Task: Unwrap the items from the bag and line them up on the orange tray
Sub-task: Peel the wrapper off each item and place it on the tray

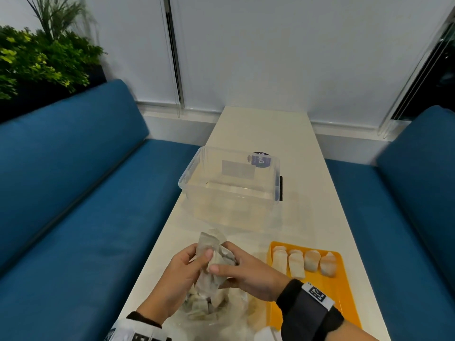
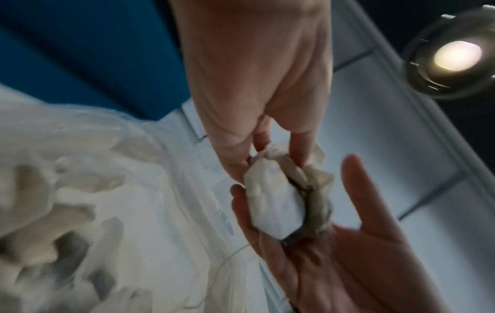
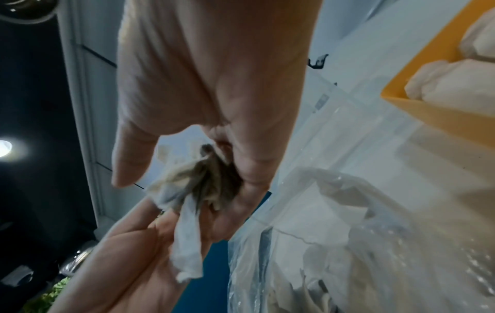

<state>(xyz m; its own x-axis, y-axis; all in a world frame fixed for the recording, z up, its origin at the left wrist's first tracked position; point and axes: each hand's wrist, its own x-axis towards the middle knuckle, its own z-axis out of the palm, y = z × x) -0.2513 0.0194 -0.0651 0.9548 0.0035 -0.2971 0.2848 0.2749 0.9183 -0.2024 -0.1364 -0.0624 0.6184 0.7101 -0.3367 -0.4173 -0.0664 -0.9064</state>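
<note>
Both hands hold one paper-wrapped item above the clear plastic bag, which lies at the table's near edge with more wrapped items inside. My left hand grips the wrap from the left, thumb on top. My right hand holds it from the right and pinches the crumpled, loosened paper. In the left wrist view the white bundle lies across the right hand's fingers. The orange tray sits to the right, with several unwrapped pale items in a row at its far end.
A clear plastic box stands on the narrow white table just beyond the hands. Blue bench seats flank the table on both sides. A green plant stands at the far left.
</note>
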